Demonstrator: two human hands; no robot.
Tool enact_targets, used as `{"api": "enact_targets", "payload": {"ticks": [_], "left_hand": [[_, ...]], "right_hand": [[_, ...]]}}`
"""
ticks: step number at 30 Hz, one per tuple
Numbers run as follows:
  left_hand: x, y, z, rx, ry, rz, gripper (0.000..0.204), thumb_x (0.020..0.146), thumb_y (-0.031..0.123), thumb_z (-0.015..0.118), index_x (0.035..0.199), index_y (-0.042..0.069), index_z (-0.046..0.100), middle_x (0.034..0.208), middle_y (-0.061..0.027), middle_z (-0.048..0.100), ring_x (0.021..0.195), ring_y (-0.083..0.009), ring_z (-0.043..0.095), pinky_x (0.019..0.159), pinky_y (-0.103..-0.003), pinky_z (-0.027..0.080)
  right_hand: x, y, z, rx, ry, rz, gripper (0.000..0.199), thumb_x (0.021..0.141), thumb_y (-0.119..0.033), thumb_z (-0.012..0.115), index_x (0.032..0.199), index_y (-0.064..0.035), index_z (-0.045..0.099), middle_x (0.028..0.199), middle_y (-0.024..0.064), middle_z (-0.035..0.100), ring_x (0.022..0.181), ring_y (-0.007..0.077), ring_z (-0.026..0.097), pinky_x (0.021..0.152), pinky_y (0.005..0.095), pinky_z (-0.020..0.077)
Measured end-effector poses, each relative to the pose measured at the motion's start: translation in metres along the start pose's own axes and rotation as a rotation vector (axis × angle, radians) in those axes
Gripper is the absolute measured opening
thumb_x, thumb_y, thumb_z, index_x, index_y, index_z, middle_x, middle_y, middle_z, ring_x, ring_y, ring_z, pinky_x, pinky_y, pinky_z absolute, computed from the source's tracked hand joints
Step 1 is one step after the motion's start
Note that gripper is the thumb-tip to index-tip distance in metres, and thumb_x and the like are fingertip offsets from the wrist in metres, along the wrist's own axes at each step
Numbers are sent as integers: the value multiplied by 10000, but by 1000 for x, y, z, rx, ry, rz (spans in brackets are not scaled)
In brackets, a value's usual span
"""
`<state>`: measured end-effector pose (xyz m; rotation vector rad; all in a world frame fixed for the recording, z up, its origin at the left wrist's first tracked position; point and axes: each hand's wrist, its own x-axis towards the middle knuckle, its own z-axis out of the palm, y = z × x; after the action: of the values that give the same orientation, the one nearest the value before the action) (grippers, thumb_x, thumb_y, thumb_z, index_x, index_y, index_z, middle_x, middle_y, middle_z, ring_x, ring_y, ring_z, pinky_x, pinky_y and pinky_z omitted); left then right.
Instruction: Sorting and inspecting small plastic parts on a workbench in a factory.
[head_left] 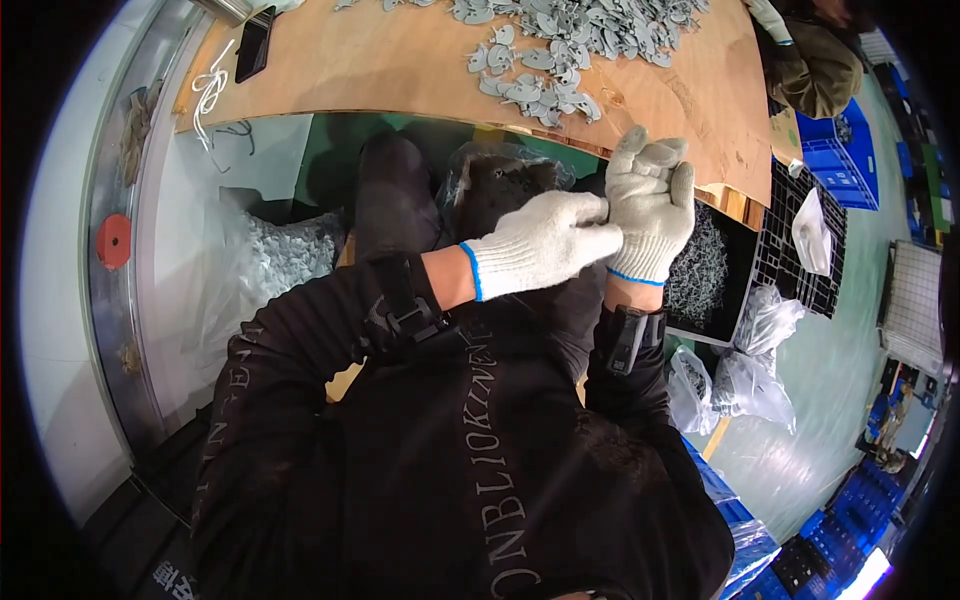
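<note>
White knitted gloves with blue cuffs cover both my hands, which meet just in front of the table's near edge. My left hand [550, 240] reaches across to the right, its thumb and fingers pinched on the side of the glove on my right hand [650, 205]. That right hand is turned palm up, fingers half curled and somewhat apart, and nothing shows in its palm. Beyond the hands, a heap of small flat grey parts [540, 85] spreads over the wooden tabletop [370, 75].
A black phone [255, 45] and a white cord [208, 92] lie at the table's left end. Right of my knees stands a dark bin of small parts [700, 270], beside clear plastic bags [755, 385]. A blue crate [840, 155] and another person's arm [815, 75] are far right.
</note>
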<state>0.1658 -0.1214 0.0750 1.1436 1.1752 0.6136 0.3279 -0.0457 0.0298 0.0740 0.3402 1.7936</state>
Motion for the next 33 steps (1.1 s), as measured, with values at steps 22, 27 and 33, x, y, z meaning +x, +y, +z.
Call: {"api": "enact_targets", "payload": {"ticks": [22,27,33], "left_hand": [[-23,-76,-44,-280,47,52,227,1074,171,721,1209,-9,703,1085,-86,749,966,-204,766,790,-322,650],[-19,-78,-44,-313,-95,134,338,1092,103,664,1413,7,615,1301,-135,708,1162,-234,748,898,-365,668],[10,-110,-42,367,-59,587,342,1088,80,634,1428,46,612,1343,-129,695,1151,-247,746,900,-394,668]], "right_hand": [[-71,73,-23,-1424,-197,147,315,1179,-151,510,1394,29,654,1211,145,766,1035,196,746,934,367,622],[-48,60,-24,-1698,-507,-46,288,1132,-54,532,1363,67,655,1189,171,762,996,239,758,899,380,629],[-30,52,-12,-2004,-921,-386,278,1025,44,605,1290,116,647,1172,232,733,973,339,762,861,418,629]]}}
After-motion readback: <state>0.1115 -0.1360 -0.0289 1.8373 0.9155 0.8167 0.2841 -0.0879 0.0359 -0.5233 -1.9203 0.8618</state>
